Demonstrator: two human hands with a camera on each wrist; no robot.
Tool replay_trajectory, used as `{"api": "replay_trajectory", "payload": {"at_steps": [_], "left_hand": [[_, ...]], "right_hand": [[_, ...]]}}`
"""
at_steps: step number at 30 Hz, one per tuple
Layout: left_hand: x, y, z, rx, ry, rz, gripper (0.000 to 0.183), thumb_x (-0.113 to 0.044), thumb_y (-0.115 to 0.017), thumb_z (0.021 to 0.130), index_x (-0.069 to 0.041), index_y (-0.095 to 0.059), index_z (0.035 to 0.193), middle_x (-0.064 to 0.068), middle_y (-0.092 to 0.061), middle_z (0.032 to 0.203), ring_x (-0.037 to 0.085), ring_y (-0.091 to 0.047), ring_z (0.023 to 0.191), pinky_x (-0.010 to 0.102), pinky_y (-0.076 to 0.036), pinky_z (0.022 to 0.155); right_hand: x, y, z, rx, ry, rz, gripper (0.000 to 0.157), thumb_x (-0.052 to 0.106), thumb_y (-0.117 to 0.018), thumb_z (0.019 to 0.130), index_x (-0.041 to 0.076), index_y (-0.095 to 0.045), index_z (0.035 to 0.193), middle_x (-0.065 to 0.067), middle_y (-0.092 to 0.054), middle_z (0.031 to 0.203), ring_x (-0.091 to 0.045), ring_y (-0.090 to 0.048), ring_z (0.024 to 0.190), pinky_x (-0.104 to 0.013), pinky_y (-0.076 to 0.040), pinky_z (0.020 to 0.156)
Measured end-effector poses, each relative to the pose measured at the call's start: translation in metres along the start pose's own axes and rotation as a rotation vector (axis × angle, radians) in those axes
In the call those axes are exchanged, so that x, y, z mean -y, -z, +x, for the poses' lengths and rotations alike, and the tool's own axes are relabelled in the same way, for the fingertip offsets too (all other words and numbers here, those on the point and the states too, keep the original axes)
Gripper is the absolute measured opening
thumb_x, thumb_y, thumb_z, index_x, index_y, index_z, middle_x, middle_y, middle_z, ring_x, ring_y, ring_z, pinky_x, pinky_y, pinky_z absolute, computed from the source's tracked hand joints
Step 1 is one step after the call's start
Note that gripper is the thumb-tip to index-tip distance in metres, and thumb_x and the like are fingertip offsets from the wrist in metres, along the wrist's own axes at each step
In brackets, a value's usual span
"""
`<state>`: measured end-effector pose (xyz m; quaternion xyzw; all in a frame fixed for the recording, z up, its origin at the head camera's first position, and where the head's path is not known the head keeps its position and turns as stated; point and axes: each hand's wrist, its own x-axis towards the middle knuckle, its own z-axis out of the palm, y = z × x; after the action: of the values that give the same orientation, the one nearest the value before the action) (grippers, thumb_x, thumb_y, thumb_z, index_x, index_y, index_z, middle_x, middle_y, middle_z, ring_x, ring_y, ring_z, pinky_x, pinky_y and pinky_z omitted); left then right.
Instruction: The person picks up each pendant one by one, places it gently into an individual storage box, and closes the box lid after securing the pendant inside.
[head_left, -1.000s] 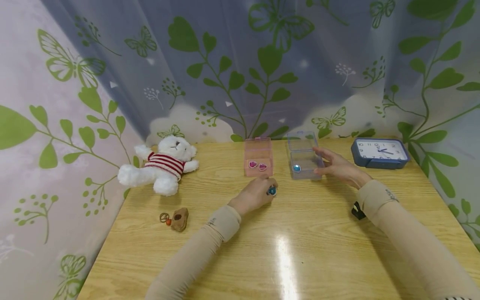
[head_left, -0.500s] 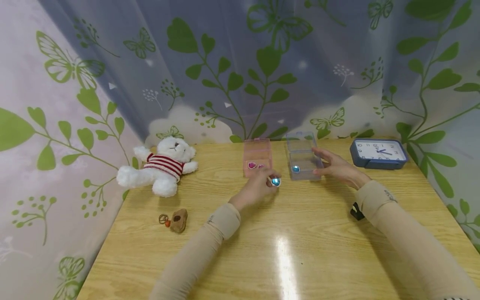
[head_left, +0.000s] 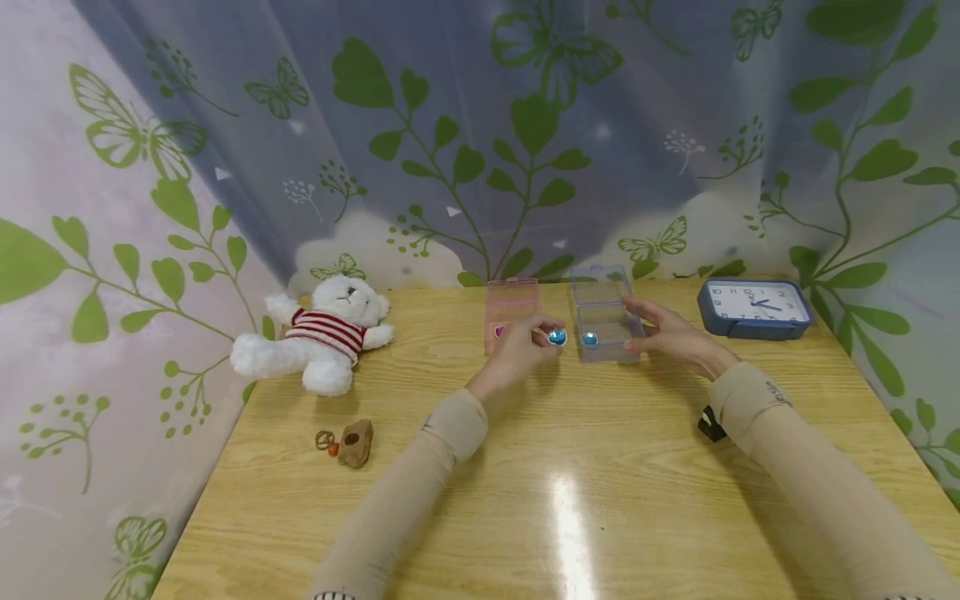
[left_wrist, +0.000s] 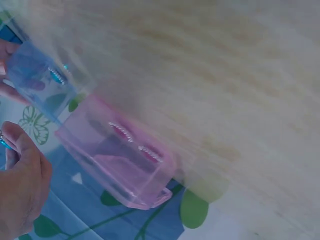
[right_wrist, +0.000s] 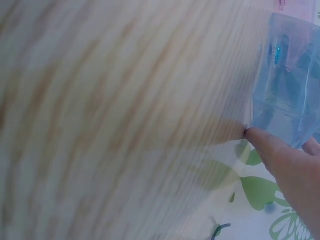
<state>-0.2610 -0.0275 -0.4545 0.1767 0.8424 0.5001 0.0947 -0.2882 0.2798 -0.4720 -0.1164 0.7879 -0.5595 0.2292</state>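
Observation:
My left hand [head_left: 516,354] pinches a round blue gem [head_left: 557,337] with a pale beaded rim, held above the table between two hinged plastic boxes. The pink clear box [head_left: 513,290] stands open behind that hand, which partly covers it. Inside it, the left wrist view shows two pink gems [left_wrist: 121,132] with beaded edges. The blue clear box [head_left: 613,348] also stands open, a second blue gem [head_left: 590,339] in its front left part. With thumb and fingers my right hand [head_left: 675,337] holds this box at its right side.
A white teddy bear [head_left: 327,332] in a striped shirt lies at the left. Nearer is a brown keychain [head_left: 356,442]. A blue alarm clock [head_left: 755,308] stands at the back right. A small black object [head_left: 710,424] lies beside the right sleeve. A patterned curtain [head_left: 450,125] borders the table.
My left hand has lifted the blue gem and moved it away from me and slightly right, towards the blue box. My right hand has stayed at the blue box.

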Motion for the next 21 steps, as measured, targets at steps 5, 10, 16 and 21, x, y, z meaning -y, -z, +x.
{"api": "replay_trajectory", "payload": {"at_steps": [5, 10, 16, 21], "left_hand": [[-0.009, -0.004, 0.010, 0.004, -0.006, -0.006, 0.038, -0.011, -0.075, 0.097, -0.011, -0.069, 0.135, 0.003, -0.066, 0.126, 0.013, -0.064, 0.091, 0.022, -0.056, 0.072], [-0.017, -0.010, 0.020, 0.007, -0.023, 0.034, 0.035, -0.015, -0.075, 0.098, -0.012, -0.071, 0.133, 0.004, -0.068, 0.128, 0.010, -0.065, 0.093, 0.021, -0.056, 0.074], [-0.022, -0.017, 0.030, 0.009, -0.012, 0.005, 0.034, -0.014, -0.073, 0.099, -0.012, -0.070, 0.134, 0.008, -0.062, 0.135, 0.010, -0.064, 0.097, 0.024, -0.059, 0.079], [-0.023, -0.024, 0.041, 0.019, -0.007, -0.017, 0.037, -0.012, -0.071, 0.100, -0.008, -0.068, 0.136, 0.011, -0.059, 0.140, 0.012, -0.065, 0.099, 0.024, -0.059, 0.077]], "right_hand": [[0.000, 0.000, -0.001, -0.007, -0.002, -0.006, 0.096, 0.008, -0.069, 0.101, 0.014, -0.005, 0.171, -0.016, 0.006, 0.179, -0.056, 0.000, 0.160, -0.071, -0.019, 0.127], [0.000, -0.001, 0.000, -0.019, 0.000, -0.014, 0.097, 0.006, -0.070, 0.100, 0.014, -0.004, 0.171, -0.016, 0.004, 0.179, -0.057, -0.002, 0.160, -0.070, -0.019, 0.128], [0.002, -0.002, -0.001, -0.016, 0.000, -0.005, 0.096, 0.006, -0.070, 0.100, 0.013, -0.005, 0.171, -0.017, 0.005, 0.179, -0.057, -0.003, 0.160, -0.071, -0.019, 0.127], [0.004, -0.002, -0.002, -0.014, -0.006, -0.017, 0.095, 0.008, -0.069, 0.101, 0.013, -0.005, 0.171, -0.021, 0.005, 0.178, -0.057, -0.003, 0.160, -0.073, -0.020, 0.127]]}}
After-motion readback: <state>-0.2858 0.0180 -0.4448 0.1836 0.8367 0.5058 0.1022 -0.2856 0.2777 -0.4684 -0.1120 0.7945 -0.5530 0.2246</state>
